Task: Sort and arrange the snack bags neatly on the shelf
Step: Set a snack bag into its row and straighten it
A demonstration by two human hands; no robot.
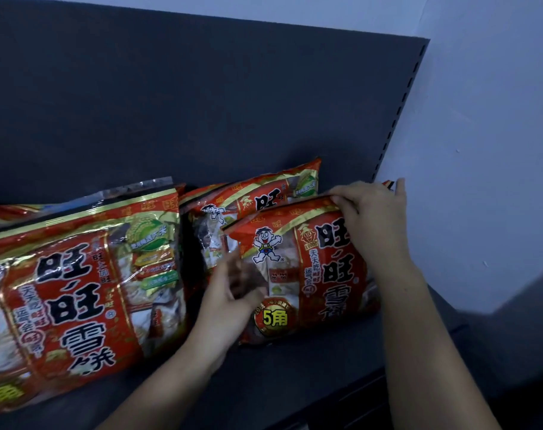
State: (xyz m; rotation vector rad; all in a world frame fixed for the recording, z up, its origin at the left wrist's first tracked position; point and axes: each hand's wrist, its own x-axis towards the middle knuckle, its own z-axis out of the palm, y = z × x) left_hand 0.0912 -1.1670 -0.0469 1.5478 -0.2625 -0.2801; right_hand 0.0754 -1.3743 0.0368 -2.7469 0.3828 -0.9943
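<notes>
Hands: The right hand (369,218) is shown with its fingers curled over the top seam of the front bag (313,274), pinching it. The left hand (230,293) is laid against the bag's left edge and is blurred, so whether it grips or only steadies cannot be told.
Key relation: The front bag is bracketed by both hands, the right at about 1 o'clock on it and the left at about 8 o'clock. Its printed column runs roughly from 12 to 6 o'clock, and the top seam slants up toward 2 o'clock. The firmer hold is judged to be the right hand's.
Place: The bag is stood at the right end of the shelf (295,383), overlapping the back bag (264,197), which is propped toward the rear panel (202,103).
Neighbour: A large bag (78,290) is leaned at 9 o'clock, with a dark gap left between.
Look: Glossy red-and-gold film is seen, with a cartoon boy, a clear window over pale wrapped pieces and a round yellow badge low down.
Next move: A squaring of the seam against the back bag is judged likely.
</notes>
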